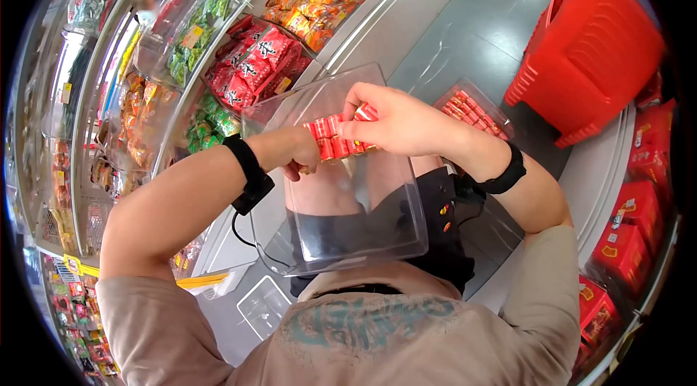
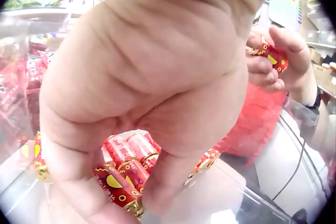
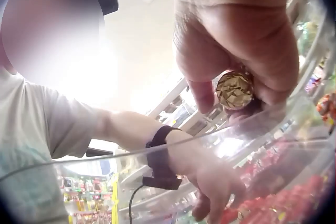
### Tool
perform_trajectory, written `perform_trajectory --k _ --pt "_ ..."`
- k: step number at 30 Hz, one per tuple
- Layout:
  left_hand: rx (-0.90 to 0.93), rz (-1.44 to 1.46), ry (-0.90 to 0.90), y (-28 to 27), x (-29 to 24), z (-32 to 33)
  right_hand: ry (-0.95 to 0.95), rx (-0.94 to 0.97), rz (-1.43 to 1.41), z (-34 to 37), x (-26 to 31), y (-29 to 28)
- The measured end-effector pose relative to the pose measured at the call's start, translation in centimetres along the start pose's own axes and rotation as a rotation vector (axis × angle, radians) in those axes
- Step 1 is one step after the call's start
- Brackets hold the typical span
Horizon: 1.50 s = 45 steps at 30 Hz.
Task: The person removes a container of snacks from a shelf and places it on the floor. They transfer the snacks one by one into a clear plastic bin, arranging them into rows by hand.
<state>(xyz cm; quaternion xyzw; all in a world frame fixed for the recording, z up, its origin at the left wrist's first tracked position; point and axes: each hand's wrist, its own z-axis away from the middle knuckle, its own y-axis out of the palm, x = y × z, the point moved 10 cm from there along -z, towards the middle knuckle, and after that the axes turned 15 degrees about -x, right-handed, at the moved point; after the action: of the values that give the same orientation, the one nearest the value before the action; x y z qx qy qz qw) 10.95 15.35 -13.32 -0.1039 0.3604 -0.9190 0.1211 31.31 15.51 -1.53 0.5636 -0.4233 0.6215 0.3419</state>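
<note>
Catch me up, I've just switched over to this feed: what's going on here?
A person is handling red wrapped rolls with both bare hands, at a clear bin over their lap. The right hand holds one roll, its gold end showing, while the left hand is down at the rows and seems to pinch another. More red rolls sit in a second clear container near the red basket.
</note>
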Motion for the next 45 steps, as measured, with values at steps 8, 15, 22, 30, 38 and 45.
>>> perform_trajectory --k 8,15,22,30,38,45 --pt "-0.03 0.252 0.034 0.4 -2.5 0.9 -0.108 -0.021 0.006 0.4 0.1 -0.2" --pt "0.007 0.266 0.047 1.7 -1.8 -1.7 -0.115 -0.03 -0.009 0.1 -0.2 -0.2" --pt "0.031 0.239 0.086 -0.6 -3.1 2.1 0.001 -0.018 0.044 0.6 0.1 -0.2" --pt "-0.252 0.529 0.435 -10.6 -5.4 12.0 0.018 -0.025 0.2 0.5 1.9 0.6" --pt "-0.283 0.861 0.639 -11.0 -3.8 14.9 -0.216 -0.034 0.325 -0.1 5.1 4.4" --pt "-0.307 0.611 0.523 -7.3 -1.1 11.0 -0.316 -0.009 0.508 0.2 4.8 7.3"
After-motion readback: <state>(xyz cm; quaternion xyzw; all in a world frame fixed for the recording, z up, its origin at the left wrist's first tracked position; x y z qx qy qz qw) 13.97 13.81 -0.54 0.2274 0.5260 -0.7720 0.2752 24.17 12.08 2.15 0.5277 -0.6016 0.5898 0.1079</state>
